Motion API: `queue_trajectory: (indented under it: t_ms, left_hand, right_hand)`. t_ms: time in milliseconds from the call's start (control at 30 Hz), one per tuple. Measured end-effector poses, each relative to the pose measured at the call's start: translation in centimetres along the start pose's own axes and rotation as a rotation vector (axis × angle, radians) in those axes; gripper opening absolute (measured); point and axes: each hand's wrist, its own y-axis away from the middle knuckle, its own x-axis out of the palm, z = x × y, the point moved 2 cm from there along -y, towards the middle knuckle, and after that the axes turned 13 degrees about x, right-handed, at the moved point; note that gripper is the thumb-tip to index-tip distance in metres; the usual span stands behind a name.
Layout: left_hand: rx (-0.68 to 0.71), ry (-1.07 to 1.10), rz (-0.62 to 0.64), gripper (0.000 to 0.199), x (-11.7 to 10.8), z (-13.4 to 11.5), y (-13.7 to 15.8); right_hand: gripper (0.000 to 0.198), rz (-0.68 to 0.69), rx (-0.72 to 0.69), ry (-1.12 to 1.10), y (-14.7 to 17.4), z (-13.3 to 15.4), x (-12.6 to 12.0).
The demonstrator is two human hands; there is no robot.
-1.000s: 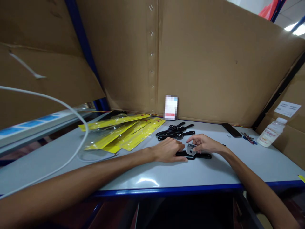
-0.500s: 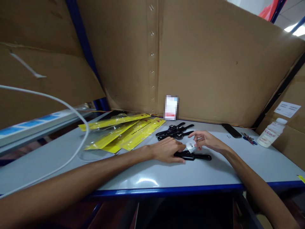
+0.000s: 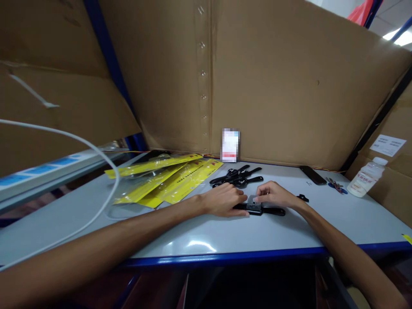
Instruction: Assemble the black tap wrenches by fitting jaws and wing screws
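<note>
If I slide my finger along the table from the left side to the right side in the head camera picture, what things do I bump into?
White cable → yellow packets → left hand → small clear piece on a black tool → right hand → flat dark phone-like slab → blue-handled scissors → white bottle.

Packing station in a warehouse or workshop, grey counter walled by cardboard sheets, yellow retail packets, blue racking

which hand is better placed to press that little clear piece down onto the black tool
Probably the right hand: its fingertips already pinch the small clear piece on top of the black tool. The left hand lies flat on the tool's other end, steadying it.
</note>
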Motion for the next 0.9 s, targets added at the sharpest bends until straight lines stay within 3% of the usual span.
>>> queue_trajectory:
  t_ms: [167,433,900]
  left_hand:
    - [0.002,-0.023,0.014,0.053,0.1,0.1,-0.2]
    - [-0.073,0.007,0.051,0.051,0.1,0.2,-0.4]
    - [-0.168,0.106,-0.012,0.052,1.0,0.3,-0.6]
  right_hand:
    - [0.021,0.019,0.009,0.032,0.1,0.0,0.1]
    - [0.019,-0.114,-0.009,0.332,1.3,1.1,-0.5]
    - [0.032,-0.007,-0.127,0.497,1.4,1.2,0.0]
